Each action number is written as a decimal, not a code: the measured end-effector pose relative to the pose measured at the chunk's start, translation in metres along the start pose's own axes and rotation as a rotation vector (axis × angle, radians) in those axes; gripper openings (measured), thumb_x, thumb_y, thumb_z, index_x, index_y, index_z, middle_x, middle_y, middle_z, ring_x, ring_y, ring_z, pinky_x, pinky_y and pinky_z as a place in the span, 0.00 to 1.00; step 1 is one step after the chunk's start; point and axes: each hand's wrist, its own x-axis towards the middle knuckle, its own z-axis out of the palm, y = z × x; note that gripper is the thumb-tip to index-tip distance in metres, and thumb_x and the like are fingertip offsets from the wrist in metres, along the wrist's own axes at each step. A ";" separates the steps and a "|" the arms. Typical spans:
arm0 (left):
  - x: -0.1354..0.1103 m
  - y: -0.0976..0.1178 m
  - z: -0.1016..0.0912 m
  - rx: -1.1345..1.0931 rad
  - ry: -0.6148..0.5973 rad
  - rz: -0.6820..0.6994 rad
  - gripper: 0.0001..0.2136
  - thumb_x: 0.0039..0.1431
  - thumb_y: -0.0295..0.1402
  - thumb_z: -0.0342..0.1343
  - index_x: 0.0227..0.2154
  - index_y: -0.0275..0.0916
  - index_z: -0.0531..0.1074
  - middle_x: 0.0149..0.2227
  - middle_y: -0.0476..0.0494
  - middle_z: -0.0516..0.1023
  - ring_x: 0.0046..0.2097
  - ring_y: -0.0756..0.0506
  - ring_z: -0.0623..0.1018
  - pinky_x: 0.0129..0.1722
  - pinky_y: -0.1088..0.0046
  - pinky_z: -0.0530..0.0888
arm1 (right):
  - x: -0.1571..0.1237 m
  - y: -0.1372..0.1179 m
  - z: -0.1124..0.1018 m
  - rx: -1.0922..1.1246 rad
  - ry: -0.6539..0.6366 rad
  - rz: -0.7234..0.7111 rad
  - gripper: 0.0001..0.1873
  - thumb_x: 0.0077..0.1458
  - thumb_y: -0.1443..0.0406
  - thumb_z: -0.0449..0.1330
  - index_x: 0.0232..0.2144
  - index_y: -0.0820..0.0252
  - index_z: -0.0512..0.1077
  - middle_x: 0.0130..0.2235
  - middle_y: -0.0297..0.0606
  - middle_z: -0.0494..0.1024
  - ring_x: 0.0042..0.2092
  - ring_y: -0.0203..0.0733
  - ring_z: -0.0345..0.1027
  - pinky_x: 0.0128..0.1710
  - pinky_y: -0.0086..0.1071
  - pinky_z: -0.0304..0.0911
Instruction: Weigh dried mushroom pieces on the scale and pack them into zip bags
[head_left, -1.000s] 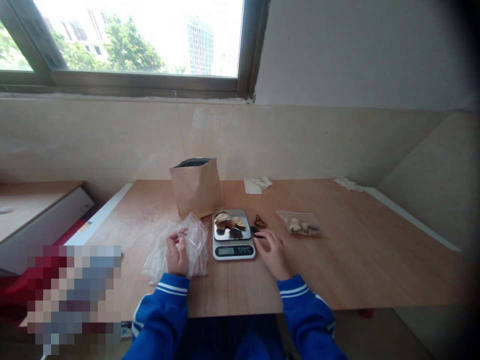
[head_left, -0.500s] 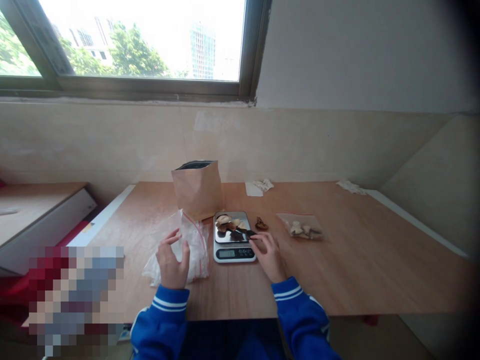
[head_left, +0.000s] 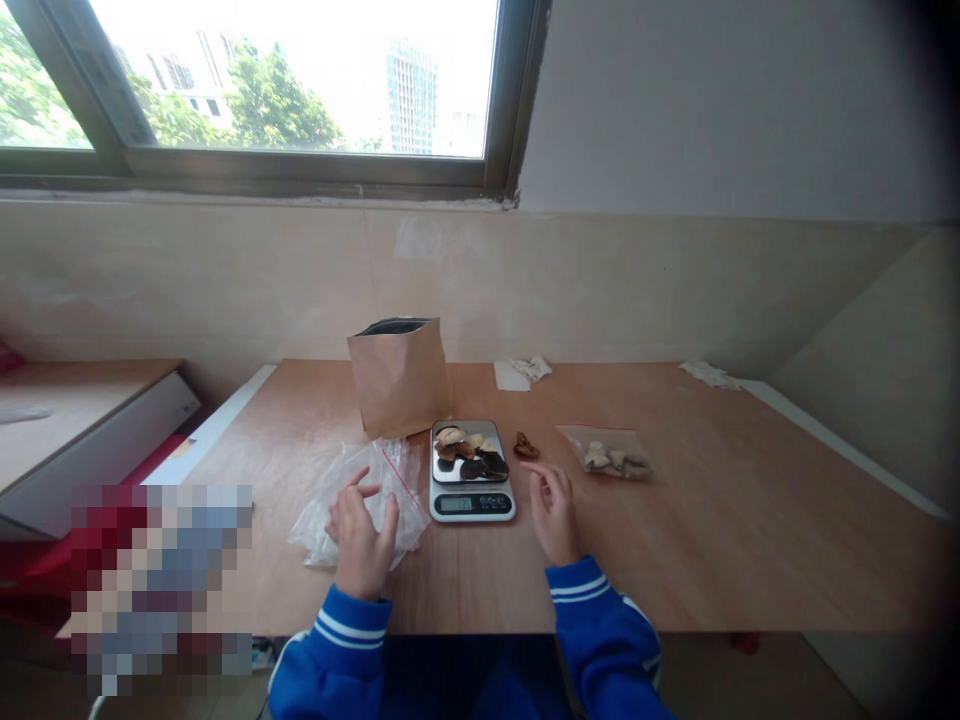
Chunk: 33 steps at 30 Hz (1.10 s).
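Note:
A kitchen scale with a lit display lies on the table, bearing several dried-looking pieces, some pale, some brown, along with dark ones near its plate's front right. My right hand hovers just right of the scale, fingers apart, holding nothing. One brown shrivelled piece rests on the wood beyond its fingertips. Over a pile of clear zip bags with red seals, my left hand is open, thumb apart from the fingers; whether it touches the plastic I cannot tell.
Behind the scale stands an open brown paper pouch. To the right lies a clear zip bag with pale pieces inside. Crumpled white paper sits near the wall, and another scrap at the back right.
My right hand has let go of a dark piece on the scale and drawn back to the right. My left hand has shifted slightly right and nearer; the upraised plastic bag beside it has sunk down.

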 end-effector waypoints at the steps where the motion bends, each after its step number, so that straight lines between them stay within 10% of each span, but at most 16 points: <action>1: 0.000 0.000 0.000 -0.003 -0.001 -0.013 0.08 0.54 0.39 0.52 0.33 0.41 0.64 0.51 0.35 0.70 0.51 0.33 0.69 0.49 0.48 0.61 | 0.000 0.001 0.000 0.007 0.009 0.015 0.16 0.62 0.60 0.47 0.41 0.57 0.73 0.42 0.44 0.72 0.45 0.46 0.65 0.43 0.41 0.64; 33: -0.008 -0.002 0.003 -0.165 0.034 0.098 0.12 0.60 0.39 0.49 0.43 0.40 0.65 0.48 0.37 0.73 0.53 0.37 0.70 0.53 0.51 0.62 | 0.001 -0.029 -0.003 0.090 -0.006 0.026 0.14 0.61 0.60 0.48 0.37 0.59 0.71 0.39 0.43 0.71 0.42 0.44 0.65 0.40 0.38 0.62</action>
